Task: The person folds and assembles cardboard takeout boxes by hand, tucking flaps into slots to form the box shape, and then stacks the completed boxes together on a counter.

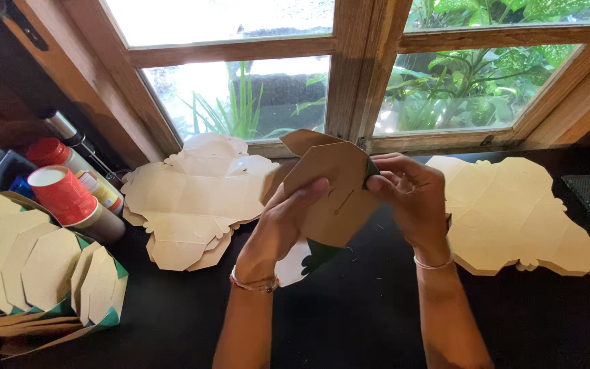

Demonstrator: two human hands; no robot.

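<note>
Our two forearms rise from the bottom edge over the black tabletop (377, 321). We hold a brown cardboard cutout (332, 191) up before the window: our left hand (288, 215) has its grip closed on the lower left edge, thumb across the face, and our right hand (411, 195) pinches the right edge. Flat cutout stacks lie at left (196, 198) and right (507, 219). Folded pieces (49, 273) stand far left beside a red-capped tube (69, 201).
</note>
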